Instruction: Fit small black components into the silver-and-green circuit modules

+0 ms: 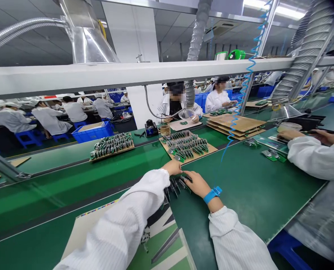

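Note:
My left hand (172,167) reaches out past a group of small circuit boards (175,187) that stand on edge on the green table. Its fingers are curled together, and what they hold, if anything, is hidden. From the right, my right hand (197,183), with a blue wrist strap (212,194), bends its fingers over the right end of these boards and grips one there. The fingertips of both hands nearly meet. Just beyond them, a cardboard sheet (188,162) on the green conveyor carries rows of upright circuit boards (188,144).
Another board-laden cardboard (110,154) lies farther left. Stacked cardboard sheets (234,123) sit at back right. A coiled blue air hose (236,112) hangs near my right hand. A co-worker's sleeves (313,157) reach in at right, beside loose boards (274,154). A printed sheet (167,240) lies under my left arm.

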A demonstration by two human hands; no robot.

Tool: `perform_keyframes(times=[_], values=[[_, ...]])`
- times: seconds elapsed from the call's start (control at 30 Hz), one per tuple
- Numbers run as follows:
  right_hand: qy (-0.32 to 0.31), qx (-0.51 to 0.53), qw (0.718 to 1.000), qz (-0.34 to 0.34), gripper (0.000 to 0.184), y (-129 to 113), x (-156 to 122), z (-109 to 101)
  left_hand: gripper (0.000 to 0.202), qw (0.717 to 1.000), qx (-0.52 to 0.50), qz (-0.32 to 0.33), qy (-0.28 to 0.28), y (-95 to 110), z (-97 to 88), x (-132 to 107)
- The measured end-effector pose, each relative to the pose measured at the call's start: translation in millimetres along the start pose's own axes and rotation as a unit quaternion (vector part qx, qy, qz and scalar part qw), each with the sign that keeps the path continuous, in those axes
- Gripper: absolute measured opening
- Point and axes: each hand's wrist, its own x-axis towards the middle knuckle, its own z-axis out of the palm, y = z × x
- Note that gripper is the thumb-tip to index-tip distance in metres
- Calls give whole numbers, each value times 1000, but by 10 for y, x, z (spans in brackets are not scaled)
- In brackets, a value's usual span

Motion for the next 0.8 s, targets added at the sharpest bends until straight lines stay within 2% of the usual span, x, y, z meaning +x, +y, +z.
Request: perform_keyframes(times=[0.1,0.2,0.3,0.37,0.43,0.57,0.8], values=[[-12,-14,1000,2,29,-18,-29,-28,27,999,1,-37,9,-254,-82,-334],[-21,-28,999,4,29,-74,-66,-40,38,997,-11,-71,-5,-538,-85,-750],[-30,-41,999,15,31,-172,-107,-29,73,996,-31,-80,-37,-702,45,-1081],[-35,-49,998,24,33,-251,-134,-15,98,996,-42,-72,-34,-724,182,-1194],[-38,-58,997,29,34,-330,-154,1,110,997,-52,-63,-12,-703,319,-1224],[-35,-76,996,29,36,-455,-166,39,108,997,-72,-36,24,-665,474,-1152],[-7,-97,995,36,37,-520,-146,101,107,997,-71,-12,9,-676,441,-1022]])
